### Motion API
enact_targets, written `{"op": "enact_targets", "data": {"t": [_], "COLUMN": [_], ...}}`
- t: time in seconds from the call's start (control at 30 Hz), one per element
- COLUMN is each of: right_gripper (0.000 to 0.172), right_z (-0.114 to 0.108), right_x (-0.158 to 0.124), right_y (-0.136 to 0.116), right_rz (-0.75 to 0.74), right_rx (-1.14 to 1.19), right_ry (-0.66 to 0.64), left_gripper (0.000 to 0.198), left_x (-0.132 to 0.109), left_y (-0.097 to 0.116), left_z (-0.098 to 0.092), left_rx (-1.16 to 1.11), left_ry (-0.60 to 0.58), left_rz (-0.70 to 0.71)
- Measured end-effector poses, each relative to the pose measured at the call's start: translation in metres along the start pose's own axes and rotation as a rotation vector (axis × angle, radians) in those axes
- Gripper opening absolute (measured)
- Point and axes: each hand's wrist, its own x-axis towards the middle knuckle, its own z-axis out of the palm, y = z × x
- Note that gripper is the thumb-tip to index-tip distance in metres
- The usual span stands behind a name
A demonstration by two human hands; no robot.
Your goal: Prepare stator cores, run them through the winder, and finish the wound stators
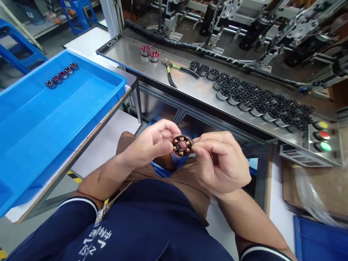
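Observation:
Both my hands hold one small round motor stator [182, 145] with copper windings, up in front of my chest. My left hand [151, 142] pinches its left rim with curled fingers. My right hand [221, 161] pinches its right rim, fingers closed. On the steel bench [199, 91] ahead lies a long batch of several black empty stator cores [262, 102]. Two wound stators [149, 52] sit at the bench's far left, beside pliers [174, 71].
A large blue tray [32, 128] at my left holds a short row of several wound stators [61, 75]. Three buttons, yellow, red and green [324, 135], sit at the bench's right end. Machinery stands behind the bench. A person sits on a blue stool [77, 9] far left.

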Motion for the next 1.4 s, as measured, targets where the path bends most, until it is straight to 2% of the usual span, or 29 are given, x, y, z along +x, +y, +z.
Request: {"op": "enact_targets", "data": {"t": [0.07,0.13,0.27,0.37,0.47,0.57,0.67,0.77,0.93,1.1,1.23,1.33,1.4], "right_gripper": [0.006,0.007,0.011,0.015,0.019,0.025,0.031,0.033,0.031,0.031,0.034,0.029,0.021], "right_z": [-0.003,-0.004,0.000,0.005,0.010,0.014,0.017,0.018,0.018,0.018,0.019,0.018,0.015], "right_x": [0.001,0.002,0.000,-0.005,-0.012,-0.016,-0.015,-0.015,-0.016,-0.017,-0.019,-0.021,-0.019], "right_y": [0.001,0.000,-0.005,-0.009,-0.009,-0.008,-0.008,-0.009,-0.009,-0.008,-0.006,-0.002,0.001], "right_rz": [-0.030,-0.023,0.095,0.270,0.509,0.719,0.927,1.039,1.064,0.998,0.955,0.834,0.667], "right_rx": [-0.027,-0.045,-0.021,0.111,0.371,0.658,0.817,0.885,0.913,0.908,0.843,0.774,0.651], "right_ry": [-0.016,-0.019,0.021,0.057,0.072,0.061,0.052,0.058,0.077,0.053,0.031,0.018,0.020], "left_gripper": [0.043,0.040,0.040,0.036,0.048,0.061,0.058,0.052,0.051,0.054,0.051,0.046,0.038], "left_x": [-0.002,-0.003,-0.001,0.001,0.002,0.001,-0.002,-0.003,-0.003,-0.005,-0.008,-0.010,-0.010], "left_y": [0.000,-0.002,-0.008,-0.016,-0.021,-0.019,-0.014,-0.011,-0.011,-0.011,-0.009,-0.006,-0.005], "left_z": [-0.001,-0.001,0.001,0.001,-0.002,-0.007,-0.009,-0.009,-0.009,-0.010,-0.009,-0.009,-0.010], "left_rx": [-0.009,-0.007,0.076,0.232,0.438,0.605,0.729,0.791,0.776,0.734,0.726,0.699,0.624], "left_ry": [-0.108,-0.106,-0.010,0.073,0.127,0.122,0.122,0.136,0.128,0.081,0.087,0.080,0.052], "left_rz": [-0.134,-0.149,0.037,0.323,0.604,0.676,0.689,0.704,0.690,0.675,0.631,0.607,0.553]}}
